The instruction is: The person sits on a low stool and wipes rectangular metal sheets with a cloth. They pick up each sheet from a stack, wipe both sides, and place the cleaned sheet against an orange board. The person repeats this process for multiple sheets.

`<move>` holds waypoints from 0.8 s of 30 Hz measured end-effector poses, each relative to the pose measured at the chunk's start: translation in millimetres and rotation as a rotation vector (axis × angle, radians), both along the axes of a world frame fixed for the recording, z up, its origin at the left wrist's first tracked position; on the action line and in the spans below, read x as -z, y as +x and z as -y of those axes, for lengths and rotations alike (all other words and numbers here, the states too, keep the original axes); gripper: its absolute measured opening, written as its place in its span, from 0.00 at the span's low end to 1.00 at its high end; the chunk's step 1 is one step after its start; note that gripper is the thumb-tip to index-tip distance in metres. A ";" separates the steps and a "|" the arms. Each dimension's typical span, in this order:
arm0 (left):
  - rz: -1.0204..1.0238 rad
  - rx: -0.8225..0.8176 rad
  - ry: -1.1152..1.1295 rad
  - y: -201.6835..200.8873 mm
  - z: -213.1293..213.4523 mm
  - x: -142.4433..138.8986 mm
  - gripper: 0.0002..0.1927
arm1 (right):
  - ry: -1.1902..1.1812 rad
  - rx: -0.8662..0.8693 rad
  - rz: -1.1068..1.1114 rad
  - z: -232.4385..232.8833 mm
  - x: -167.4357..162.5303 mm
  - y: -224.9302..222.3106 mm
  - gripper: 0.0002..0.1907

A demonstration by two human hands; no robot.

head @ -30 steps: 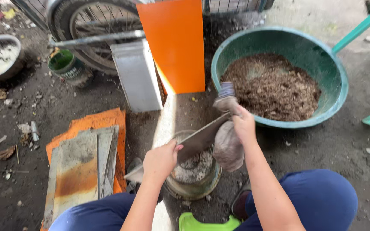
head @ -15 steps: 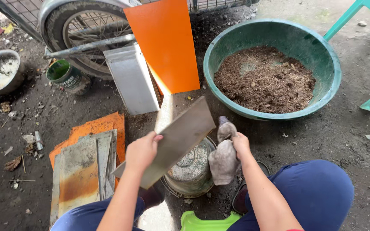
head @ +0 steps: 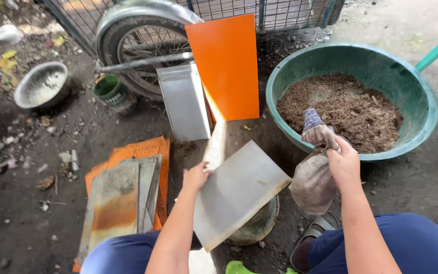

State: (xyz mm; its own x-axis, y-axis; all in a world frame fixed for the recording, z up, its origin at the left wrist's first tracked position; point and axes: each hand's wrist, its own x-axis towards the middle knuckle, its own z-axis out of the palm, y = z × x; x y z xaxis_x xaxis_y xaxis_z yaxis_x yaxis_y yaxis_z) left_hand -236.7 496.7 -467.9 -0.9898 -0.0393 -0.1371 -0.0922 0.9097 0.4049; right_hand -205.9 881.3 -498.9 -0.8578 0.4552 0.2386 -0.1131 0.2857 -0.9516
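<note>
– so, what's in hand at this step?
– largest first: green basin [head: 422, 109] of brown mulch at 2 o'clock. left hand [head: 194, 176], fingers clamped on the grey metal sheet [head: 236, 193], tilts it over the round pot [head: 257, 228] at 6 o'clock.
– and the other?
– right hand [head: 344, 163], fingers closed on a dirty cloth [head: 313, 180]. judging by that, wiping the sheet seems next; it needs a steady hold.

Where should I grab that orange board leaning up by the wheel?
Probably by its top edge, coming from above. The orange board stands nearly upright against the fence, so the top edge is free. Its lower left is crowded by the grey metal panel, and the green basin sits to its right.
</note>
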 end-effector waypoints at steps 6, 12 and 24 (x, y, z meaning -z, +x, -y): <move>-0.637 -0.705 0.295 62.3 28.7 39.0 0.29 | 0.014 -0.143 0.170 25.2 -0.2 -18.7 0.25; -0.131 -1.071 1.324 118.2 39.6 119.8 0.33 | 0.891 -0.429 0.675 157.9 54.7 -46.2 0.36; 0.017 -1.058 1.778 114.2 49.7 133.8 0.45 | 1.245 -0.956 0.370 355.2 76.2 51.6 0.33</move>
